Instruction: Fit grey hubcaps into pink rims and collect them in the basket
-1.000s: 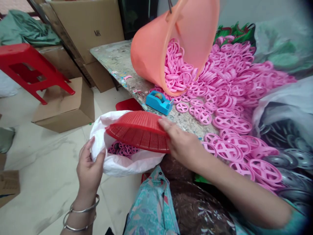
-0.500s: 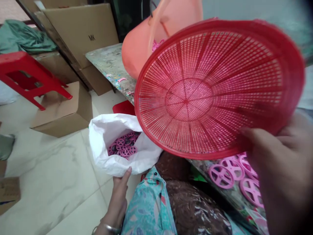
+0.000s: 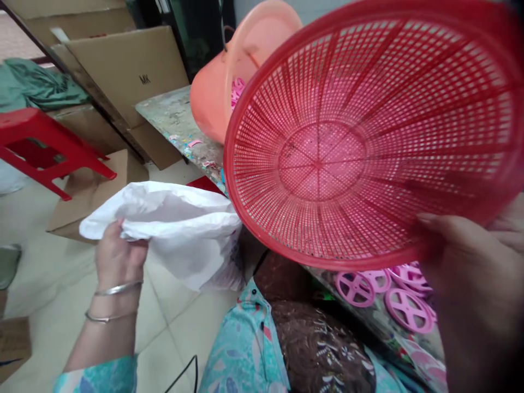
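My right hand (image 3: 478, 256) grips the rim of a red mesh plastic basket (image 3: 321, 158), held up tilted with its inside toward me. No parts show inside the basket. My left hand (image 3: 121, 245) is closed on the edge of a white sack (image 3: 196, 245), pulling its mouth out to the left. From this angle the sack's contents are hidden. Pink plastic wheels (image 3: 355, 288) lie on the worktable below the basket, close to my right hand.
An orange bucket (image 3: 208, 93) lies on its side on the worktable (image 3: 164, 112), with pink pieces inside. At left, a red stool (image 3: 53, 147) stands by a cardboard box (image 3: 94, 188). Large flattened cartons (image 3: 126, 71) lean behind. A dark cable (image 3: 184, 371) crosses the tiled floor.
My left hand has moved left and up, from beneath the sack's rim to a grip on its edge, stretching the mouth sideways. The basket appears slightly closer and larger, still in my right hand.
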Demonstrator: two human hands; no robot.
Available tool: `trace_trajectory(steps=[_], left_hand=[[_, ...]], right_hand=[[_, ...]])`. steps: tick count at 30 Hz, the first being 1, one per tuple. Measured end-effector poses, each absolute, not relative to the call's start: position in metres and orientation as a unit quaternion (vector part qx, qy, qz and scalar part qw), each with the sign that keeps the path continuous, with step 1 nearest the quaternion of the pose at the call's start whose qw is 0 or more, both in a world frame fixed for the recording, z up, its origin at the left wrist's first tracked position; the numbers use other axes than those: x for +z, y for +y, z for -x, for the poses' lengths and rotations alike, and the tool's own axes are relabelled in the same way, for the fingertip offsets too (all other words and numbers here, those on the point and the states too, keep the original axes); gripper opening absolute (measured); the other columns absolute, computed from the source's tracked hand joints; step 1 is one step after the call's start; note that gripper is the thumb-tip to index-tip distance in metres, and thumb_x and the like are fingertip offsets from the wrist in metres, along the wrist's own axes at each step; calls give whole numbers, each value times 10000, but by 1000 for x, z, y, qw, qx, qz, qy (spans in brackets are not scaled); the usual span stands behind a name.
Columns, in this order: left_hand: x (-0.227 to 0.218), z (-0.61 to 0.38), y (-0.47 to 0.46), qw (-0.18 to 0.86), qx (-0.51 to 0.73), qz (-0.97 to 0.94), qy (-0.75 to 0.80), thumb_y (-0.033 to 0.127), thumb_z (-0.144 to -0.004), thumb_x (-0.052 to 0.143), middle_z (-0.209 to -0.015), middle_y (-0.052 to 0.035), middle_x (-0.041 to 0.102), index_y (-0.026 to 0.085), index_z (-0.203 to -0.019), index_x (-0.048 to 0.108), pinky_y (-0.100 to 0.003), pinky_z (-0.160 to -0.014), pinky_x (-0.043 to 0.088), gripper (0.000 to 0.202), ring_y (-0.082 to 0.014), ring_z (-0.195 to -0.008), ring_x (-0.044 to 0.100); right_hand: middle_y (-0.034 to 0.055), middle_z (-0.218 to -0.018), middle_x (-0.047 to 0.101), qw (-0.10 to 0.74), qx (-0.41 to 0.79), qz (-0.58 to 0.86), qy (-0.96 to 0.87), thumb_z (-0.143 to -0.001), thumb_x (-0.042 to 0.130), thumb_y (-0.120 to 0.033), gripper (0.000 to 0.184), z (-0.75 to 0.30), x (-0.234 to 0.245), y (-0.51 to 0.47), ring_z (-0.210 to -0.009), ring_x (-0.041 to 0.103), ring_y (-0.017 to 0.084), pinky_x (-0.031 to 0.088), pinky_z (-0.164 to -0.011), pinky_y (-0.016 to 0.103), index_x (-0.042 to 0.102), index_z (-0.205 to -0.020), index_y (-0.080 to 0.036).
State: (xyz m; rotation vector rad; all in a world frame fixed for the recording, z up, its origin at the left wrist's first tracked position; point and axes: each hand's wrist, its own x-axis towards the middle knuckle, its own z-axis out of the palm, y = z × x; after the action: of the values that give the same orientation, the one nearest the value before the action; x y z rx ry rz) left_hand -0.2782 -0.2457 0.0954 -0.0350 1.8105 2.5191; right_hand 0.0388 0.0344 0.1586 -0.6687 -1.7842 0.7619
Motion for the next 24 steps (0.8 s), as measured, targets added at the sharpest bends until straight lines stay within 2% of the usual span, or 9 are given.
trace_trajectory(steps=[5,8,10,13,16,21,24], left_hand=[[102,299,-254,-7,820,-82,567,165,-800,481,-1192,-11,642,91,-1137,527,-378,-1031,404,348,-204,-1189,519],[82,288,-266,2,864,-93,494,173,-717,530,-1117,-27,689,116,-1094,580,-394,-1053,384,385,-221,-1194,525],[59,279,-282,21,880,-47,472,229,-704,587,-1009,-16,729,153,-1055,616,-372,-1050,397,360,-223,-1172,549],[12,266,-314,128,860,100,485,378,-762,620,-822,16,756,216,-1017,649,-357,-1024,436,304,-238,-1138,582],[-35,252,-340,221,800,185,526,470,-806,572,-859,19,759,262,-1040,651,-366,-987,474,323,-251,-1114,602],[-83,230,-350,252,726,213,603,345,-806,631,-1002,-84,734,193,-1109,635,-363,-919,510,339,-243,-1029,650],[-90,226,-347,244,704,216,631,361,-789,654,-1052,-140,709,148,-1122,627,-353,-869,531,396,-242,-992,665]], right_hand=[[25,-1052,659,553,444,279,-647,-668,520,-45,443,-42,162,38,-941,634,208,491,-798,368,666,-1001,-298],[7,-931,670,581,482,259,-603,-587,540,-23,385,-41,159,42,-851,633,167,489,-815,338,682,-856,-258],[4,-871,663,588,498,270,-578,-554,557,-22,351,-39,157,43,-780,624,157,496,-771,328,676,-808,-233],[17,-865,657,576,501,302,-571,-541,571,-37,312,-37,155,42,-735,616,168,497,-685,330,665,-784,-207],[27,-861,658,573,500,304,-573,-535,573,-53,249,-34,156,39,-742,622,184,497,-688,353,642,-724,-200],[29,-863,655,567,513,288,-576,-528,574,-45,224,-26,161,32,-776,628,198,502,-730,391,615,-676,-208],[28,-890,662,558,521,279,-583,-526,564,-36,219,-23,163,28,-823,633,219,503,-759,422,605,-641,-218]])
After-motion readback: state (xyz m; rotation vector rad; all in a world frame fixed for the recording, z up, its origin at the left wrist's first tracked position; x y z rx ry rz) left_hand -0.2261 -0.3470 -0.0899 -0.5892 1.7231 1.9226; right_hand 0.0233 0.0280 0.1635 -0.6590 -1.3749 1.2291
